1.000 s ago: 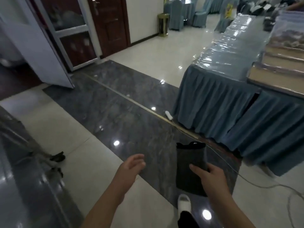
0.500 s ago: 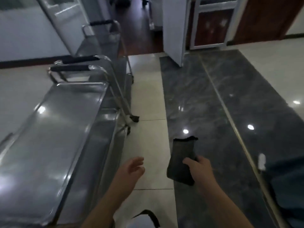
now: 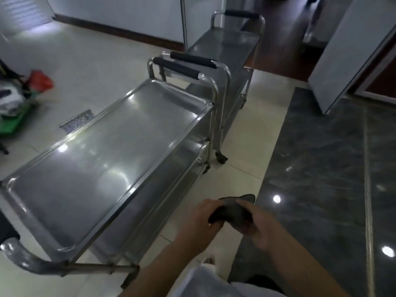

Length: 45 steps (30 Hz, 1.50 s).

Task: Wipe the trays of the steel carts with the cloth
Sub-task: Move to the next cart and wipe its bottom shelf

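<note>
Both hands are low in the frame, over the pale floor tiles: the right hand (image 3: pixel 262 226) has its fingers curled round a dark cloth (image 3: pixel 232 213), and the left hand (image 3: pixel 200 219) pinches the cloth's other end, so the 2 are gathered on it together. The cloth is bunched between them, off the steel altogether. Just to the left stands the nearest steel cart, its top tray (image 3: pixel 102 168) bare and glaring with light patches, a lower tray (image 3: pixel 162 189) showing beneath. Beyond it, 2 more carts, their black-sleeved handles (image 3: pixel 177 68) crowding close. Risk from here, as I judge it: these carts sit on castors (image 3: pixel 221 158), and a firm wipe could roll the near one into its neighbours. A bunched cloth may also skip the tray's corners.
</note>
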{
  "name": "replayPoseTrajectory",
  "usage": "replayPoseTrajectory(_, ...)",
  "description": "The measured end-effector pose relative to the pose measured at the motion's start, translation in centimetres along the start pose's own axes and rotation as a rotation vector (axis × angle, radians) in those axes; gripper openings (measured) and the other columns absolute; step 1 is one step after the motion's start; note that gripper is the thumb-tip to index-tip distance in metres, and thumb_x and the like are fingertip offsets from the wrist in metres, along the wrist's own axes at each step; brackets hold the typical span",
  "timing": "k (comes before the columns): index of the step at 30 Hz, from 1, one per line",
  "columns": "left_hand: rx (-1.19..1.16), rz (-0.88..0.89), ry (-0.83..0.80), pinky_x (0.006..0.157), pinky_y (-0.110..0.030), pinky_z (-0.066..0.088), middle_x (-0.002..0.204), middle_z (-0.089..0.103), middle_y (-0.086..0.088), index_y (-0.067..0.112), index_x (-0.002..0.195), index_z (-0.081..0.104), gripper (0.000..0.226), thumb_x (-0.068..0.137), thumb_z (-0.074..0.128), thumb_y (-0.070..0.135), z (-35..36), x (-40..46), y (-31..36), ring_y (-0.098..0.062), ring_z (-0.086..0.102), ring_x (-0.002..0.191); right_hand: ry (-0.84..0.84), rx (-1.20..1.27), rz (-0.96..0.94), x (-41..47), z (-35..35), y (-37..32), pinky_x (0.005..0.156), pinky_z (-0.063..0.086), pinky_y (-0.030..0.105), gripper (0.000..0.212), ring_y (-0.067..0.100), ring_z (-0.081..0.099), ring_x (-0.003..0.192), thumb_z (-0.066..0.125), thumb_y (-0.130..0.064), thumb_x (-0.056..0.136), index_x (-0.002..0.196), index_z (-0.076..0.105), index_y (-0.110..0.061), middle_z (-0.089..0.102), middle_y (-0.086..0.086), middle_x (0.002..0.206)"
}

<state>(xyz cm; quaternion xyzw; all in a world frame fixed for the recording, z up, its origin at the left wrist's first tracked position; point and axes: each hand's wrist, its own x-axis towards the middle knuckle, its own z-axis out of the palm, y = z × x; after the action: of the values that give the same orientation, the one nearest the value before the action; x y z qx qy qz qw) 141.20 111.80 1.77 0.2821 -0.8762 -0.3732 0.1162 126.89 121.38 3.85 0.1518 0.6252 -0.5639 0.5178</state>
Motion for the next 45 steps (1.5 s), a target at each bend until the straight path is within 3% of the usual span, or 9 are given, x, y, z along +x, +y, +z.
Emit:
replayPoseTrajectory(6,-0.483,-0.611,0.164,0.087,-0.043,0.058,0.098,0.072,0.0,0.026,0.107,0.07,0.016,0.092,0.069,0.031,-0.3,5.1,0.1,-0.018,0.068,0.093,-0.259,-0.596,-0.184,4.0,-0.2,-2.9,0.092,0.051,0.037,0.031,0.007,0.059,0.102,0.064,-0.033,0.097,0.126,0.058,-0.025,0.062,-0.004,0.127)
replayPoseTrajectory(8,-0.712,-0.838,0.268,0.082,-0.048,0.06,0.097,0.074,-0.009,0.02,0.1,0.072,0.017,0.086,0.077,0.026,0.1,6.6,-0.3,-0.026,0.071,0.09,-0.481,-0.971,-0.39,5.9,-0.2,-3.2,0.105,0.036,0.019,0.073,-0.009,0.04,0.123,0.076,-0.035,0.087,0.143,0.03,-0.044,0.036,-0.027,0.142)
replayPoseTrajectory(11,-0.902,-0.996,0.381,0.074,-0.042,0.062,0.097,0.074,-0.012,0.017,0.098,0.073,0.018,0.082,0.079,0.023,1.1,8.0,0.3,-0.028,0.071,0.087,-0.649,-1.387,-0.686,9.8,-0.8,-2.4,0.119,0.027,0.044,0.124,0.013,0.019,0.15,0.073,-0.077,0.064,0.154,-0.006,-0.047,0.014,-0.014,0.163)
replayPoseTrajectory(16,-1.27,-1.124,0.573,0.062,-0.029,0.057,0.094,0.075,-0.014,0.004,0.103,0.069,0.02,0.087,0.073,0.016,2.8,9.8,2.9,-0.025,0.07,0.085,-0.768,-1.402,-1.069,14.8,-1.7,-5.3,0.117,0.027,0.046,0.107,0.024,0.028,0.147,0.067,-0.064,0.072,0.156,0.007,-0.033,0.022,0.002,0.163)
replayPoseTrajectory(23,-1.532,-1.178,0.628,0.049,-0.018,0.046,0.105,0.069,-0.017,0.003,0.108,0.065,0.024,0.093,0.066,0.022,7.7,12.3,0.2,-0.024,0.065,0.093,-0.92,-1.087,-0.345,21.4,-2.5,-7.4,0.081,0.053,0.025,0.058,0.014,0.066,0.097,0.051,-0.025,0.078,0.131,0.048,-0.048,0.067,0.0,0.115)
replayPoseTrajectory(32,-0.883,-1.381,0.357,0.068,-0.03,0.052,0.095,0.067,-0.005,0.014,0.111,0.068,0.018,0.095,0.062,0.019,23.8,14.1,-17.0,-0.018,0.062,0.076,-0.213,-0.992,0.267,40.2,-6.2,0.0,0.083,0.055,0.046,0.055,0.037,0.061,0.097,0.05,0.002,0.084,0.138,0.049,-0.012,0.061,0.018,0.111)
replayPoseTrajectory(37,-0.449,-1.33,0.138,0.088,-0.03,0.045,0.14,0.053,-0.009,0.022,0.142,0.049,0.05,0.094,0.061,0.024,33.0,14.5,-31.2,-0.025,0.056,0.116,-0.053,-0.893,0.207,53.3,-7.2,2.8,0.075,0.041,0.041,0.027,0.031,0.053,0.083,0.05,-0.001,0.089,0.116,0.056,-0.005,0.053,0.016,0.09)
replayPoseTrajectory(42,-0.002,-1.172,0.147,0.118,-0.041,0.023,0.162,0.024,-0.009,0.021,0.156,0.023,0.078,0.09,0.062,0.032,37.9,16.7,-44.1,-0.028,0.022,0.148,-0.136,-0.868,-0.012,66.3,-2.6,4.4,0.078,0.045,0.037,0.058,0.032,0.056,0.096,0.047,0.001,0.092,0.149,0.043,-0.011,0.057,0.01,0.114)
replayPoseTrajectory(45,0.213,-1.115,0.189,0.122,-0.045,0.011,0.167,0.006,-0.009,0.022,0.158,0.012,0.088,0.089,0.064,0.038,39.2,17.2,-50.2,-0.03,0.004,0.153,-0.185,-0.875,-0.214,71.6,2.6,4.4,0.047,0.046,0.019,0.06,0.025,0.054,0.07,0.044,0.006,0.091,0.147,0.043,-0.017,0.06,0.01,0.094)
